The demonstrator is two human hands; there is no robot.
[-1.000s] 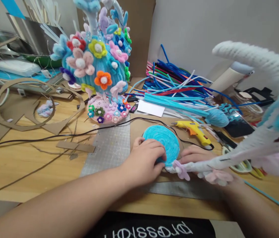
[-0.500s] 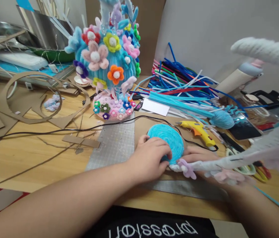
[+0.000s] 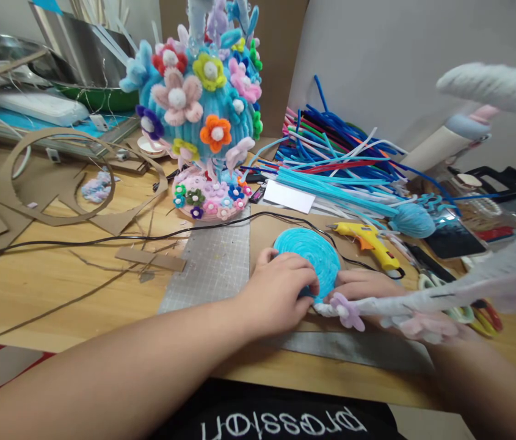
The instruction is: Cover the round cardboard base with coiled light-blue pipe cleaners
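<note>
Since a second ago the view has swung a little, so that most things sit further right in it, and the fingers of the right hand (image 3: 363, 287) have drawn in against the edge of the turquoise coiled disc (image 3: 308, 247). The disc itself, one only, lies over the cardboard sheet (image 3: 262, 235) at the middle of the desk (image 3: 115, 305).

The left hand (image 3: 283, 290) rests on the disc's lower left part, half curled, with fingers bent and thumb near them at the lower rim; whether they pinch anything cannot be told. The right hand lies at the disc's right side, fingers extended toward it and close together; its lower part is hidden behind a white wrapped stem (image 3: 395, 304), so its grip cannot be told. One lilac flower (image 3: 348, 313) sits near the stem's lower end.

Beyond the disc, to the right, is one yellow glue gun (image 3: 370, 244). Further back are one white card (image 3: 289, 195), a heap of fuzzy stems (image 3: 331, 153) too tangled to count, and one flower-covered ornament (image 3: 207, 110) bearing one orange flower (image 3: 215, 134) on its front.
</note>
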